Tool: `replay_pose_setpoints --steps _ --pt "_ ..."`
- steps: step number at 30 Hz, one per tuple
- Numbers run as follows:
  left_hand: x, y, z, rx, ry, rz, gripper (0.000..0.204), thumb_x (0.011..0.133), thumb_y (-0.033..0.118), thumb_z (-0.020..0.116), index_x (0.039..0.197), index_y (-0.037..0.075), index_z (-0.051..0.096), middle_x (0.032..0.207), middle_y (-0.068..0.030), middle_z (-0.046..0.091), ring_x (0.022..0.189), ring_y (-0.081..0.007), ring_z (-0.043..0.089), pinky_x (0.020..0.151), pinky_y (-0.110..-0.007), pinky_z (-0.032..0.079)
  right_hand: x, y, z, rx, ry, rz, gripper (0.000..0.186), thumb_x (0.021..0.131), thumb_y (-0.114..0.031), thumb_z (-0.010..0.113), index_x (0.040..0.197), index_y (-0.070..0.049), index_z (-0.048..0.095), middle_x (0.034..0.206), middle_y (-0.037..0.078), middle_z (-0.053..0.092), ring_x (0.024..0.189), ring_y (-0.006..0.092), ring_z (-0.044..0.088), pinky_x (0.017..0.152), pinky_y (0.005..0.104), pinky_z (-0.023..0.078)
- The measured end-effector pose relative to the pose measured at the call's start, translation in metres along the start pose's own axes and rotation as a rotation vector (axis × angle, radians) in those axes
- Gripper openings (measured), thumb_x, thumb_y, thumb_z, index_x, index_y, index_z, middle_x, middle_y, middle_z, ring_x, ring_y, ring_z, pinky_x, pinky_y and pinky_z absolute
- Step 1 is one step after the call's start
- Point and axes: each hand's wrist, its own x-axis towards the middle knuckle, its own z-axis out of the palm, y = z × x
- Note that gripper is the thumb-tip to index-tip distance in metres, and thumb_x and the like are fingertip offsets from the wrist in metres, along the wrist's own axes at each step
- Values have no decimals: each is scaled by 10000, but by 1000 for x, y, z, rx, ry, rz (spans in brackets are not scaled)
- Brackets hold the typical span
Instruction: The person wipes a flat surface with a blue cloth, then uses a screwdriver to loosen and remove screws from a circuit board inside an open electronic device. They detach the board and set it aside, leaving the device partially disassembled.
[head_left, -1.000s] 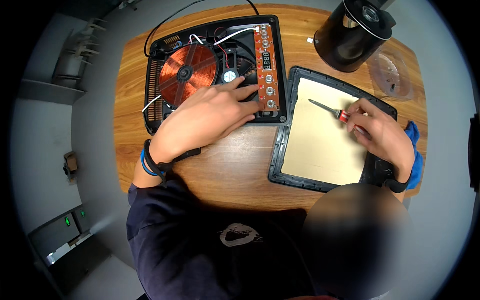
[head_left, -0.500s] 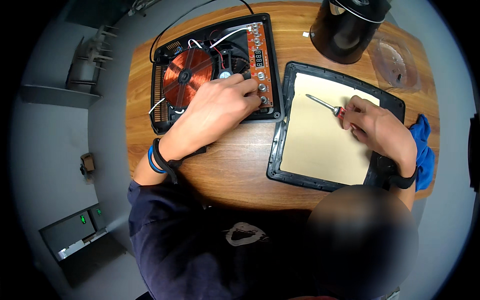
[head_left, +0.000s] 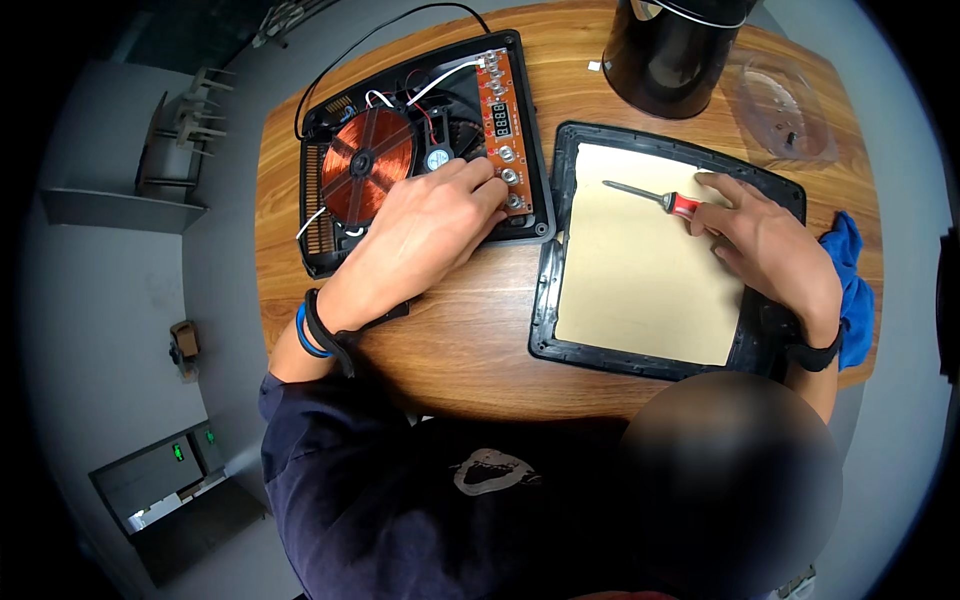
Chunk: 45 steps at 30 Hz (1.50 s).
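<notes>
Head view: near the tabletop's [head_left: 480, 310] far edge, our left hand [head_left: 436, 218] meets the circuit board [head_left: 502, 122], its grip we cannot tell; toward the right edge, our right hand [head_left: 768, 238] clasps a screwdriver [head_left: 679, 205] above the cover [head_left: 645, 290].

Small markings around your left grip [head_left: 437, 215], hardly any legible.
Just beyond that grip, the orange circuit board [head_left: 505, 141] carries a black digit display [head_left: 501, 118] with pale segments in four places; the board's fine white print is too small to read. Also beyond the grip, near your knuckles, a round pale label [head_left: 437, 159] sits inside the black housing [head_left: 541, 150], its marking unreadable. Well apart to the grip's left, small green signs [head_left: 179, 452] glow, their symbols unclear. Nearer you than the grip, a pale emblem [head_left: 492, 471] marks your dark shirt [head_left: 380, 490].
</notes>
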Motion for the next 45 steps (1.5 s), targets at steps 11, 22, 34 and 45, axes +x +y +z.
replay_pose_setpoints --steps 11,22,34,45 --pt "0 -6 2 16 15 24 164 1036 158 811 1116 30 746 1081 -108 683 998 -331 725 778 -464 636 3 1 -2 -56 -42 55 223 952 7 828 1152 -93 836 1597 161 718 1126 414 821 1030 455 655" --pt "1 -6 -6 6 -22 37 131 1025 139 820 1071 26 770 1071 -99 702 969 -322 740 756 -458 626 7 9 3 -17 -61 67 223 945 0 826 1151 -82 794 1585 144 711 1147 430 803 1020 487 643" --pt "3 -2 -12 -14 6 -8 136 1039 106 799 1090 19 707 1071 -130 688 995 -366 738 780 -486 623 6 4 -3 -40 -65 48 240 963 -90 851 1201 -55 833 1566 190 715 1109 422 814 1035 473 650" --pt "-6 6 -15 -218 73 128 175 957 35 820 1096 6 717 1090 -147 724 1035 -383 744 842 -488 630 4 -14 -26 120 -56 32 301 1006 -153 839 1276 -34 783 1571 205 685 1245 454 764 1059 506 640"
